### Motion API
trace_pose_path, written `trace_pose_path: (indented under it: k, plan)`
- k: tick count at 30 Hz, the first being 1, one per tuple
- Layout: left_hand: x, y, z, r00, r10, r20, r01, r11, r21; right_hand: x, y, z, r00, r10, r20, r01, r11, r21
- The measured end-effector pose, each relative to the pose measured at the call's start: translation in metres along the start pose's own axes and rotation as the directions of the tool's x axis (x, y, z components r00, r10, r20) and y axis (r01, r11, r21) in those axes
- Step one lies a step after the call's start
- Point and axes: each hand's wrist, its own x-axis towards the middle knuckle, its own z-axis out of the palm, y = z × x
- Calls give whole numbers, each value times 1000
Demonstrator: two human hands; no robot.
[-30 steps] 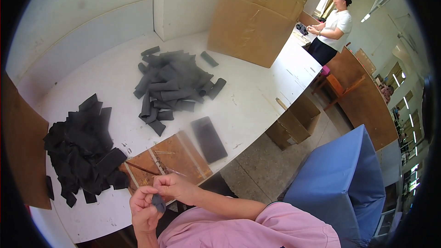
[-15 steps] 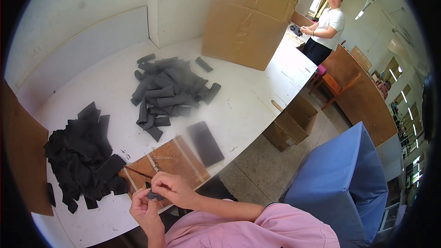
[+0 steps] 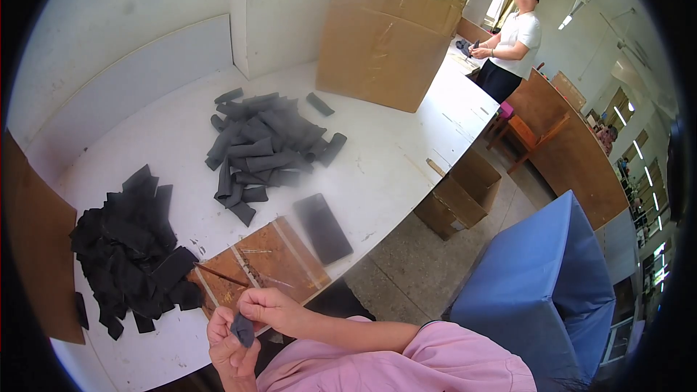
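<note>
Many black cloth strips (image 3: 127, 247) lie heaped on the white tabletop (image 3: 392, 174), left of the brown board (image 3: 294, 268) and reaching its left edge. Just off the board's near edge, the left hand (image 3: 229, 345) has its fingers closed around a small dark gray cloth piece (image 3: 243, 330), which is bunched up. A thin dark rod (image 3: 221, 274) lies across the board's left part. Beyond the board is a loose heap of rolled gray pieces (image 3: 265, 145). At the board's near edge, the right hand (image 3: 270, 311) pinches the same cloth piece, fingertips drawn together. Right beside the board lies a dark flat slab (image 3: 323, 229). Farther beyond the board stands a large cardboard box (image 3: 388, 40). Well to the board's right are an open carton (image 3: 461, 199) on the floor, a distant person (image 3: 519, 36) in a white top, and a blue fabric-covered thing (image 3: 515, 261).
</note>
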Motion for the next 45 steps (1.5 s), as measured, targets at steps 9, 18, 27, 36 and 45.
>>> trace_pose_path:
  k: [9, 18, 27, 36, 45]
  plan:
    - [5, 5, 3, 999, -23, 35, 26, 995, -97, 0, -12, 5, 999, -42, -15, 40, 994, -104]
    - [36, 37, 37, 989, 145, -15, -145, 987, -70, 31, -80, 26, 913, -409, 2, 346, 770, -537]
    - [67, 45, 7, 996, -82, -18, 78, 984, -159, 64, -64, 0, 993, -69, -98, 41, 962, -269]
    - [58, 23, -2, 990, -35, -133, 10, 983, -181, 67, -40, -10, 993, -10, -115, -9, 987, -160]
    - [54, 20, -26, 989, 16, 145, 84, 754, -652, 77, -55, -6, 998, 1, 67, 16, 966, -257]
